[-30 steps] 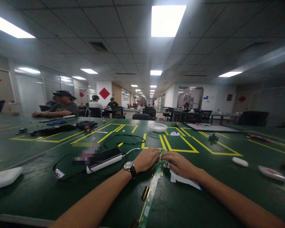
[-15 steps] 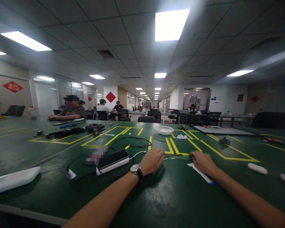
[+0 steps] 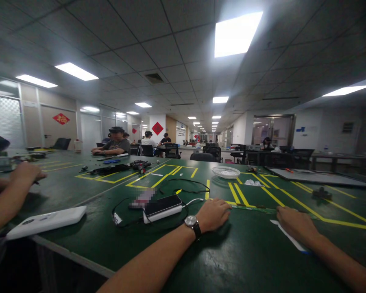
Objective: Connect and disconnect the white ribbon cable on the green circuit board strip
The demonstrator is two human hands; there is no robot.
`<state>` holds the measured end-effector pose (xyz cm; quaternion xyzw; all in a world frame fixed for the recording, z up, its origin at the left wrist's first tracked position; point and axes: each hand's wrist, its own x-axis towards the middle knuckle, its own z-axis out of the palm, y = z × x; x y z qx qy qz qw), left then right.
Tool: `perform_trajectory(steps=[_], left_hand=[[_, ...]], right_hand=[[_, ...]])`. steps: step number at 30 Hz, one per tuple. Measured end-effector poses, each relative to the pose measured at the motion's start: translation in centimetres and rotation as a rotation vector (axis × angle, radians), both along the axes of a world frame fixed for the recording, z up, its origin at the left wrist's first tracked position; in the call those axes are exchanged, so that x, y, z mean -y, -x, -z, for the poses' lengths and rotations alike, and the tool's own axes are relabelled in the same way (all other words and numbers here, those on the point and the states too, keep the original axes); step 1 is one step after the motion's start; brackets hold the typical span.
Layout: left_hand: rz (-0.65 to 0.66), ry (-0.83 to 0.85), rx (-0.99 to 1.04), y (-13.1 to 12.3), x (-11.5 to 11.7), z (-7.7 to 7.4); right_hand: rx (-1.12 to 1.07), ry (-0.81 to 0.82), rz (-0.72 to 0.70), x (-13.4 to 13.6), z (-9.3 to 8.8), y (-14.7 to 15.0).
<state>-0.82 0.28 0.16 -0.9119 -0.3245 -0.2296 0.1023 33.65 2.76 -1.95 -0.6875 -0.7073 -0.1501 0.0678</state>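
A thin green strip (image 3: 253, 208) with a printed-looking surface stretches between my two hands, low over the green table (image 3: 213, 260). My left hand (image 3: 214, 215), wearing a watch (image 3: 191, 222) on the wrist, has its fingers together at the strip's left end. At the right end, my right hand (image 3: 295, 223) is closed with the fingertips on the strip. Its exact grip is partly hidden. Beneath and beside the right hand lies a white paper strip (image 3: 289, 236) with a blue end.
Left of my left hand lie a black phone on a white block (image 3: 163, 207) and black cables (image 3: 178, 191). Beyond are a white basket (image 3: 225, 172) and crumpled white paper (image 3: 253, 183). A white device (image 3: 47, 221) sits near a co-worker's hand (image 3: 27, 175) at left.
The view has turned left, so the table things appear farther right and a co-worker's arm shows at left. My hands look slightly farther apart, with more green strip between them.
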Motion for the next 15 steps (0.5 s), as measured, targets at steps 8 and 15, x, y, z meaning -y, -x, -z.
perform_trajectory(steps=[8,15], left_hand=[[0.050,-0.011,-0.054,-0.1,-0.4,0.6],[0.054,-0.017,-0.067,0.0,-0.3,0.3]], right_hand=[[-0.016,0.003,-0.085,-1.0,1.3,-1.3],[-0.019,0.033,-0.105,-1.4,2.0,-1.9]])
